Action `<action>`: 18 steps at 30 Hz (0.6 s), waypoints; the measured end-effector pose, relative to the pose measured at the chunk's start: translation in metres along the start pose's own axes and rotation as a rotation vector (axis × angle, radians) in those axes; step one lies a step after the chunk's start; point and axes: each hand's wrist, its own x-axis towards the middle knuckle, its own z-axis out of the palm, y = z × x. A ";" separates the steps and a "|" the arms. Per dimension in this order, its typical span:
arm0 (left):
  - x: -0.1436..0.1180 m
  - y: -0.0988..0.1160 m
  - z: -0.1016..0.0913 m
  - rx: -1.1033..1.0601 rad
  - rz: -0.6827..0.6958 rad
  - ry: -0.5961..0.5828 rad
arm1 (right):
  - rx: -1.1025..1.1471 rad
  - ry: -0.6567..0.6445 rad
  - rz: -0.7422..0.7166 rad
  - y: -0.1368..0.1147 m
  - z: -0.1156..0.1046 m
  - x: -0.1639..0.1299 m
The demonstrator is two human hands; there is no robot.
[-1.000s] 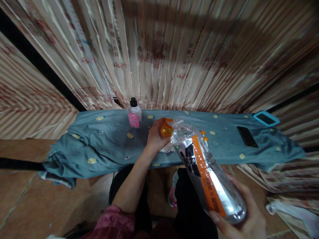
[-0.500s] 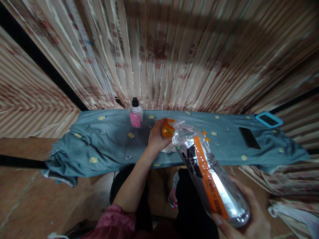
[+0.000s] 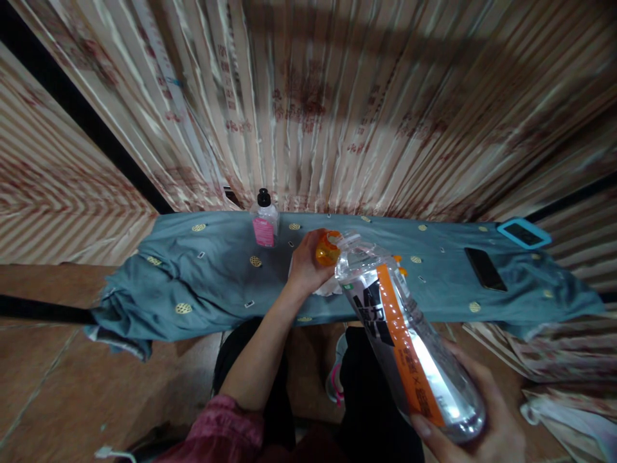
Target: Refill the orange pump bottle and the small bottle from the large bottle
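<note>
My left hand is closed around a small translucent orange container above the cloth-covered surface. My right hand grips the base of a large clear plastic bottle with an orange and silver label. The bottle is tilted, its uncapped mouth right at the container's opening. Whether liquid flows between them I cannot make out. Something white and crumpled, perhaps tissue, lies under my left hand. Small orange pieces show partly behind the bottle.
A clear bottle with a pink label and black cap stands at the back left on the grey-green cloth. To the right lie a black phone and a blue-framed device. A striped curtain hangs behind.
Both hands hold nearly the same pose, with bottle and container still together. The whole view has shifted very slightly.
</note>
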 end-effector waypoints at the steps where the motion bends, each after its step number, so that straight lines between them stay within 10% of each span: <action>1: 0.000 0.000 0.000 -0.001 -0.002 -0.001 | -0.003 -0.001 0.006 0.001 0.000 0.000; 18: 0.000 -0.001 0.000 0.009 0.013 -0.002 | -0.017 -0.011 -0.022 0.001 -0.003 0.001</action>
